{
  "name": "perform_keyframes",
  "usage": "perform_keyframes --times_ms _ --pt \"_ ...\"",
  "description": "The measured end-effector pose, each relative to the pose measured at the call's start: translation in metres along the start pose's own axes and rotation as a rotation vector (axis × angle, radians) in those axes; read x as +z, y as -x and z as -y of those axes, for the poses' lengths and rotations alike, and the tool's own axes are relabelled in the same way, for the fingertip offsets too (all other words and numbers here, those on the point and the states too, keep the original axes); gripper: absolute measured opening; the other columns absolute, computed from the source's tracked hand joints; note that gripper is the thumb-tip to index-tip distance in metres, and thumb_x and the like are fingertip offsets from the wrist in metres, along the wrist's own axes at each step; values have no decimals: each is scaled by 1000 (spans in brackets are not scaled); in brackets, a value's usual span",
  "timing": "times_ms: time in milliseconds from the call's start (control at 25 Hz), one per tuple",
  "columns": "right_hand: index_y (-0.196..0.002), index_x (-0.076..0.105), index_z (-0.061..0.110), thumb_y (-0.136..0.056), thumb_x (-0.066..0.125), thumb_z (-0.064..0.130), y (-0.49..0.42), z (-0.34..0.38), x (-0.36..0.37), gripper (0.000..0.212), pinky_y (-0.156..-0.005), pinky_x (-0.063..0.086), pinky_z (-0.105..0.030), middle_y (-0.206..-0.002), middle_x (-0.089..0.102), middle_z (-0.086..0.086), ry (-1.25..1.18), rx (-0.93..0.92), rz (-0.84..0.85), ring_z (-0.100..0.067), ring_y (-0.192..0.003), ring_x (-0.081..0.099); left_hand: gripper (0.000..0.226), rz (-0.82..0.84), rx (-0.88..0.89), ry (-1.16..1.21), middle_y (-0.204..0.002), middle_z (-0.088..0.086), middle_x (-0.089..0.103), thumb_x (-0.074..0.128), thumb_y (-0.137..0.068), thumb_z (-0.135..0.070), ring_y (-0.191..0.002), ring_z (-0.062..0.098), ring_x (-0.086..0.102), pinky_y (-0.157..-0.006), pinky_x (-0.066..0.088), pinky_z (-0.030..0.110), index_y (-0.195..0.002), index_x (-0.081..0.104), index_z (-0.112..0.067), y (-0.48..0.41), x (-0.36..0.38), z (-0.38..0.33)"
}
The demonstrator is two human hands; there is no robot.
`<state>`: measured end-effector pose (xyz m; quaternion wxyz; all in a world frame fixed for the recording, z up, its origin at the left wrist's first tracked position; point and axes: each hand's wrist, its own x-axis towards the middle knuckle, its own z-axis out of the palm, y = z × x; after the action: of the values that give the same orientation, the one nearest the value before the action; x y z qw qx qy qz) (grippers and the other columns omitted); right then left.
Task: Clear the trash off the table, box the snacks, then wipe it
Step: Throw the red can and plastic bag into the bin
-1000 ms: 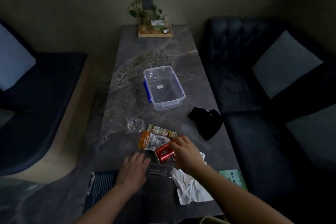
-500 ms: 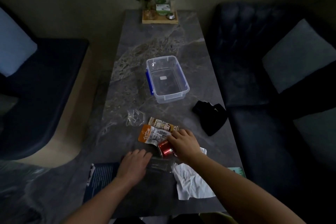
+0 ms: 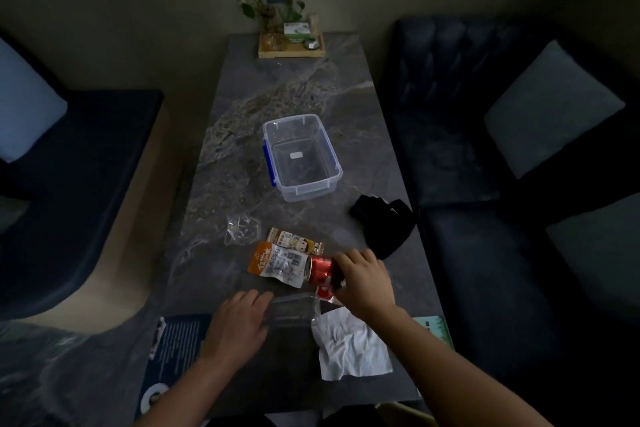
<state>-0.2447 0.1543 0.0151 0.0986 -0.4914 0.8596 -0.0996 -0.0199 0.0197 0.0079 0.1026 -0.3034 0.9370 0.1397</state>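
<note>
Grey marble table top (image 3: 277, 94) has lots of bare room at the far end, past the one clear plastic box with blue clips (image 3: 301, 156), and a black cloth (image 3: 384, 227) lies by the right edge. Two snack packs lie near, one orange and white (image 3: 278, 262) and one long brown (image 3: 294, 239). The right hand (image 3: 363, 279) wraps round one red can (image 3: 320, 270), partly hiding it, the left hand (image 3: 240, 321) lies flat and open beside a see-through lid (image 3: 294, 310) that is hard to see, and one crumpled white paper (image 3: 349, 345) sits close by.

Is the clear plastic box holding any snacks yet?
No, it is empty. The lidless clear box shows only a small white label on its floor; both snack packets lie on the table beside it.
</note>
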Motion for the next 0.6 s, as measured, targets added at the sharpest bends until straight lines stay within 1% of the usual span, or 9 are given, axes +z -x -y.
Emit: perform_keyframes --times_ms 120,280,400,440,520,560,600 --pt "-130 50 36 -77 72 54 16 -6 -4 61 -91 44 -37 -125 60 7 -33 52 -43 -19 -112 49 57 -30 -41 24 -125 -9 53 55 -89 -43 -115 14 47 -92 43 29 -142 41 -29 7 2 -7" --pt "-135 48 34 -77 70 54 51 -9 -6 64 -94 44 -38 -128 59 7 -64 177 -44 -20 -116 48 62 -29 0 68 -127 -8 53 54 -87 -52 -115 15 47 -94 42 31 -142 38 -30 16 6 -14" --pt "-134 50 33 -77 68 53 69 -5 -12 63 -91 45 -37 -123 61 6 -63 310 -112 -20 -112 50 67 -25 80 59 -130 -6 54 55 -85 -55 -118 17 48 -96 42 31 -144 38 -28 14 0 -17" --pt "-133 52 32 -76 69 53 79 -6 -16 62 -89 46 -37 -120 61 5 -86 332 -97 -21 -111 51 68 -51 93 89 -131 -5 54 57 -85 -55 -118 17 48 -97 42 32 -144 38 -27 14 6 -24" --pt "-128 56 31 -75 67 53 95 -8 -16 59 -84 47 -35 -113 62 4 -88 364 -48 -21 -106 53 70 -52 89 111 -132 -5 54 58 -84 -54 -119 16 49 -97 43 32 -145 38 -27 20 11 -27" --pt "-124 58 31 -74 65 53 130 1 -11 56 -81 47 -35 -109 63 4 -100 499 -116 -21 -103 54 71 9 205 87 -132 -5 54 58 -84 -55 -119 16 49 -97 43 32 -145 38 -27 29 8 -30" --pt "-120 59 31 -73 64 54 183 22 -11 53 -78 47 -34 -106 63 4 -126 715 -135 -21 -101 55 71 72 377 39 -132 -5 55 58 -84 -56 -119 17 49 -97 43 32 -145 38 -26 41 13 -36"
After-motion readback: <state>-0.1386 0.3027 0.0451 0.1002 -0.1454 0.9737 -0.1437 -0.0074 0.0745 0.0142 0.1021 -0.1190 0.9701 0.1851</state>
